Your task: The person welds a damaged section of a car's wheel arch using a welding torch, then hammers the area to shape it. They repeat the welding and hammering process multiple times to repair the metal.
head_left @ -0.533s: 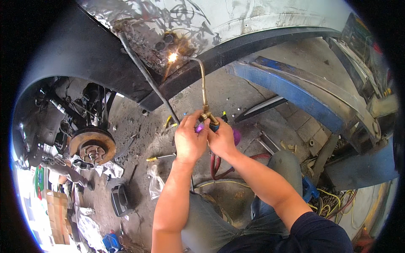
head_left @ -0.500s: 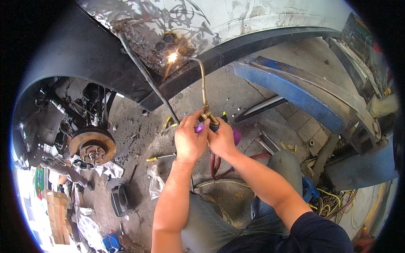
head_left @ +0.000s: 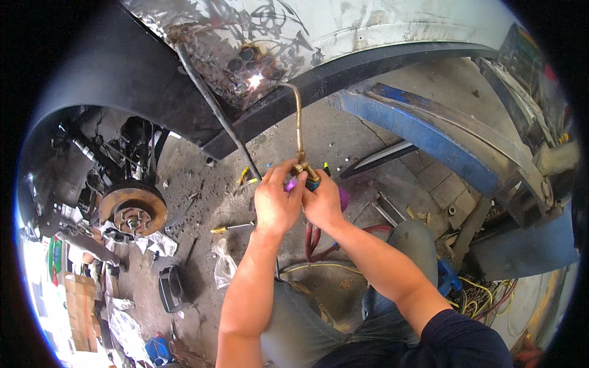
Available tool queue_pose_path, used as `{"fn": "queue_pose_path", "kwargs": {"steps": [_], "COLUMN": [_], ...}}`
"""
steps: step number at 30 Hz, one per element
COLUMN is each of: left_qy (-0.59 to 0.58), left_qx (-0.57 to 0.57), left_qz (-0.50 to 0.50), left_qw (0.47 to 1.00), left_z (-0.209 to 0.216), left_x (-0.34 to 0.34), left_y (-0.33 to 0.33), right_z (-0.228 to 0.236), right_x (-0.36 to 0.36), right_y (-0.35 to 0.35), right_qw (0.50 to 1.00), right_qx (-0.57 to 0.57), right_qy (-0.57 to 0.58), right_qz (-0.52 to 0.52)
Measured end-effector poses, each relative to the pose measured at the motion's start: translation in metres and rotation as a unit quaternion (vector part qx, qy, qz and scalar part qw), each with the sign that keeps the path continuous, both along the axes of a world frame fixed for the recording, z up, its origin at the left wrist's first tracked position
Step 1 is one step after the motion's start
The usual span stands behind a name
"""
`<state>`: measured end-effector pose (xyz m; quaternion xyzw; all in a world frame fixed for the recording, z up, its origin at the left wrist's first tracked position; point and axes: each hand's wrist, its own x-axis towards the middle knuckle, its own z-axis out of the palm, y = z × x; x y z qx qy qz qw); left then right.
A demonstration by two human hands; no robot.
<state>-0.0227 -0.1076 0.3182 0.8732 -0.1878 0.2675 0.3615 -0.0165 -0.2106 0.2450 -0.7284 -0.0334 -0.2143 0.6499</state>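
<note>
A brass gas welding torch (head_left: 299, 122) with a long bent neck is held between my two hands. My left hand (head_left: 276, 199) is closed on the valve end, its fingers at the brass fittings. Around the handle, my right hand (head_left: 323, 203) is wrapped from the other side, and red hoses (head_left: 313, 242) hang below it. At the nozzle a bright flame (head_left: 255, 80) meets the scorched lower part of a car body panel (head_left: 343, 30), beside dark round holes. A dark rod (head_left: 211, 101) slants from that panel down past my left hand.
At left, a brake disc (head_left: 133, 208) sits in the open wheel arch. A blue metal beam (head_left: 423, 138) slopes across the right. Floor items include a screwdriver (head_left: 230, 228), a plastic bag (head_left: 224, 267), a black case (head_left: 172, 288) and yellow cables (head_left: 481, 294).
The flame has shifted slightly right and up along the panel and looks whiter, with fewer orange sparks. Both hands keep the same grip on the torch.
</note>
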Motion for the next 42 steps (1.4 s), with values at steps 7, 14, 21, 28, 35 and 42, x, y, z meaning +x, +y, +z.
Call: {"fn": "queue_pose_path", "kwargs": {"steps": [7,14,21,28,35,42], "left_qy": [-0.004,-0.014,-0.014,-0.01,-0.02,-0.012], "left_qx": [-0.014,-0.009,-0.013,-0.015,-0.02,-0.018], "left_qz": [-0.001,0.004,0.002,0.005,0.006,0.002], "left_qw": [1.0,1.0,1.0,1.0,1.0,1.0], "left_z": [-0.001,-0.003,-0.004,-0.002,-0.001,-0.005], "left_x": [0.002,0.003,0.004,0.004,0.003,0.003], "left_y": [-0.002,0.0,0.0,-0.001,0.0,0.002], "right_z": [0.006,-0.003,-0.007,-0.001,0.001,0.001], "right_x": [0.001,0.007,0.007,0.006,0.006,0.001], "right_y": [-0.002,-0.001,0.0,-0.003,-0.002,-0.002], "right_qw": [0.999,0.995,0.997,1.0,1.0,1.0], "right_qx": [0.047,0.053,0.055,0.008,0.004,-0.001], "right_qy": [0.006,0.077,0.048,0.025,0.028,0.011], "right_qz": [0.014,0.046,0.036,0.007,0.005,0.003]}}
